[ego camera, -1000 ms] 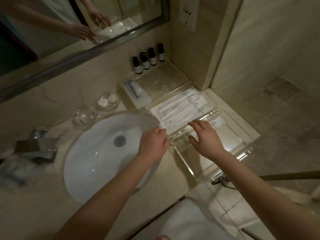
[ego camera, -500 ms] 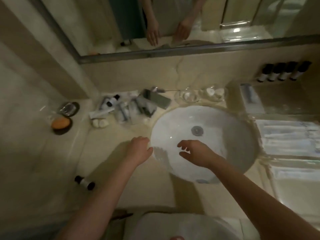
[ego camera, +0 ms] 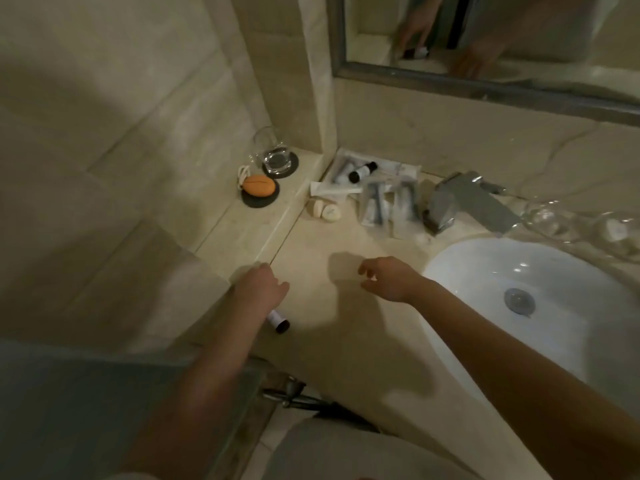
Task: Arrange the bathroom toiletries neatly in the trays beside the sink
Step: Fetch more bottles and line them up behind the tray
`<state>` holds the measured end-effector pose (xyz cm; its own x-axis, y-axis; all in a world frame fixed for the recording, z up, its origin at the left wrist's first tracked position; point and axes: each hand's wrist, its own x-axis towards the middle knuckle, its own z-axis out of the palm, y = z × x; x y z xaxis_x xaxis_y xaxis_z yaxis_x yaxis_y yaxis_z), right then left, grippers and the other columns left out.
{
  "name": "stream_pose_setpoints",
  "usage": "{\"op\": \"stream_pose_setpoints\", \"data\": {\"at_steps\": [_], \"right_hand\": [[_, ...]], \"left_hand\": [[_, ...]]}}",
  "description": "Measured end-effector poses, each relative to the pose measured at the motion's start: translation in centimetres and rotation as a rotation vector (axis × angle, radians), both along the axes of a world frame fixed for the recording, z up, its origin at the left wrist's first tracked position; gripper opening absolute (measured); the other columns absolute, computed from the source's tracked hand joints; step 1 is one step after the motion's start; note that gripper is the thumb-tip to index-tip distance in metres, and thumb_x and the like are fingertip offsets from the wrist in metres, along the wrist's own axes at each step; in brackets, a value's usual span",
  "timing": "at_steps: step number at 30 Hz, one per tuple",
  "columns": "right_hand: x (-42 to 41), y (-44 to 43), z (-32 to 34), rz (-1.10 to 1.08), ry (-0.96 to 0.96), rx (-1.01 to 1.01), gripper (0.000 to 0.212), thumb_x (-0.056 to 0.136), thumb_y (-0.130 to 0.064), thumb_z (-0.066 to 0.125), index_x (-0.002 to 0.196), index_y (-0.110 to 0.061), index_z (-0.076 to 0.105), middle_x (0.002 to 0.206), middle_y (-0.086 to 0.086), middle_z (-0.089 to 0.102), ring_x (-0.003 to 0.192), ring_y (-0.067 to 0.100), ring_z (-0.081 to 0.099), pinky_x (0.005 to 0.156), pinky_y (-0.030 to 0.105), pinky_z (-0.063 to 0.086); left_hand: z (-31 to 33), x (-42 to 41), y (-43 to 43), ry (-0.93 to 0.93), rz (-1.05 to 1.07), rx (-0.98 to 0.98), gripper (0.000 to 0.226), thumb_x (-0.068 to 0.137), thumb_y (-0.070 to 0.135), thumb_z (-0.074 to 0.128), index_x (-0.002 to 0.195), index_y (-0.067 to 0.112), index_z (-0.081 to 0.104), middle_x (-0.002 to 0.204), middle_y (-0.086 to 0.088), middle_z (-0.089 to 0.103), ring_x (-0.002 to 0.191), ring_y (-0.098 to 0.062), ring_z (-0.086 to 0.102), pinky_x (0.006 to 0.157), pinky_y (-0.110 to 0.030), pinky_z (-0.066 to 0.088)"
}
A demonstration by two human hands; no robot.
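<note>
Nearest in, well left of the sink (ego camera: 464, 306), a small bottle (ego camera: 278, 321) lies on its side, dark cap toward the person, long axis slanting away to the left, its far end hidden under the left wrist. The left hand (ego camera: 260, 287) is directly over it and clearly nearer; its fingers fold out of sight, so grip cannot be told. The right hand (ego camera: 389, 278), closer to the sink, hangs loose-fingered and empty. Beyond, left of the tap (ego camera: 464, 202), a blurred heap of sachets (ego camera: 384, 202). No trays in view.
</note>
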<state>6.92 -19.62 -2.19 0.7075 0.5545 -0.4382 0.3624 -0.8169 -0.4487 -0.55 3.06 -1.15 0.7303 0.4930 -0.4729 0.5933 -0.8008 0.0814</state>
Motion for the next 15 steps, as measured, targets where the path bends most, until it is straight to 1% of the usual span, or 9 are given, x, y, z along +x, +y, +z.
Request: {"op": "stream_pose_setpoints", "data": {"at_steps": [2, 4, 6, 7, 9, 11, 12, 13, 15], "right_hand": [[0.4, 1.7, -0.4, 0.030, 0.009, -0.006, 0.037, 0.092, -0.027, 0.052, 0.127, -0.014, 0.053, 0.124, 0.011, 0.059, 0.114, 0.028, 0.053, 0.093, 0.035, 0.042], [0.7, 3.0, -0.9, 0.049, 0.009, -0.006, 0.037, 0.092, -0.027, 0.053, 0.126, -0.014, 0.053, 0.125, 0.011, 0.059, 0.114, 0.028, 0.054, 0.093, 0.035, 0.043], [1.0, 3.9, -1.1, 0.047, 0.005, 0.001, 0.036, 0.092, -0.027, 0.053, 0.125, -0.014, 0.054, 0.124, 0.011, 0.060, 0.113, 0.028, 0.055, 0.093, 0.035, 0.044], [1.1, 4.2, -1.3, 0.044, 0.003, 0.009, 0.035, 0.092, -0.027, 0.053, 0.124, -0.014, 0.055, 0.124, 0.011, 0.060, 0.112, 0.028, 0.055, 0.092, 0.035, 0.044], [1.4, 4.5, -1.5, 0.024, 0.008, 0.036, 0.033, 0.092, -0.026, 0.052, 0.123, -0.014, 0.056, 0.123, 0.011, 0.060, 0.111, 0.028, 0.056, 0.092, 0.035, 0.045], [1.8, 4.2, -1.6, -0.020, 0.022, 0.063, 0.031, 0.092, -0.024, 0.052, 0.121, -0.013, 0.057, 0.120, 0.010, 0.061, 0.108, 0.028, 0.057, 0.092, 0.036, 0.045], [2.1, 4.0, -1.6, -0.049, 0.022, 0.075, 0.030, 0.092, -0.024, 0.052, 0.120, -0.013, 0.058, 0.118, 0.010, 0.062, 0.107, 0.027, 0.057, 0.092, 0.036, 0.046], [2.5, 3.6, -1.6, -0.083, 0.014, 0.088, 0.030, 0.092, -0.023, 0.053, 0.119, -0.013, 0.058, 0.117, 0.010, 0.063, 0.105, 0.027, 0.058, 0.091, 0.036, 0.046], [3.5, 2.9, -1.4, -0.166, -0.007, 0.120, 0.029, 0.091, -0.021, 0.054, 0.119, -0.013, 0.059, 0.114, 0.010, 0.064, 0.103, 0.026, 0.059, 0.089, 0.035, 0.047]], "left_hand": [[-0.5, -1.1, 0.4, 0.022, 0.127, -0.053, 0.045, 0.081, 0.036, 0.055, 0.114, 0.007, 0.049, 0.104, -0.010, 0.052, 0.090, -0.024, 0.051, 0.075, -0.031, 0.045], [-1.4, -1.9, 0.5, 0.026, 0.181, -0.108, 0.048, 0.080, 0.031, 0.058, 0.118, 0.004, 0.047, 0.105, -0.012, 0.056, 0.088, -0.024, 0.054, 0.068, -0.031, 0.044], [-2.4, -2.5, 0.5, 0.011, 0.176, -0.161, 0.046, 0.084, 0.023, 0.058, 0.121, 0.000, 0.044, 0.106, -0.015, 0.059, 0.090, -0.028, 0.058, 0.070, -0.034, 0.047], [-2.8, -2.7, 0.5, -0.016, 0.182, -0.184, 0.043, 0.087, 0.019, 0.057, 0.122, -0.001, 0.042, 0.105, -0.016, 0.059, 0.087, -0.028, 0.059, 0.070, -0.034, 0.048], [-3.4, -2.6, 0.4, -0.071, 0.195, -0.217, 0.037, 0.090, 0.016, 0.054, 0.120, 0.002, 0.038, 0.104, -0.016, 0.058, 0.075, -0.022, 0.054, 0.060, -0.030, 0.048], [-3.3, -1.8, 0.1, -0.092, 0.209, -0.258, 0.036, 0.089, 0.014, 0.055, 0.120, 0.003, 0.038, 0.108, -0.016, 0.056, 0.072, -0.020, 0.053, 0.052, -0.026, 0.047], [-3.2, -1.2, -0.1, -0.117, 0.209, -0.279, 0.035, 0.089, 0.014, 0.055, 0.118, 0.003, 0.040, 0.108, -0.016, 0.056, 0.076, -0.023, 0.057, 0.053, -0.028, 0.049], [-3.2, -0.4, -0.2, -0.148, 0.194, -0.287, 0.033, 0.088, 0.016, 0.056, 0.115, 0.003, 0.043, 0.107, -0.016, 0.057, 0.082, -0.026, 0.060, 0.057, -0.031, 0.052], [-2.8, 1.3, -0.6, -0.198, 0.149, -0.285, 0.034, 0.086, 0.020, 0.058, 0.112, 0.003, 0.046, 0.107, -0.015, 0.062, 0.091, -0.029, 0.061, 0.070, -0.037, 0.054]]}}
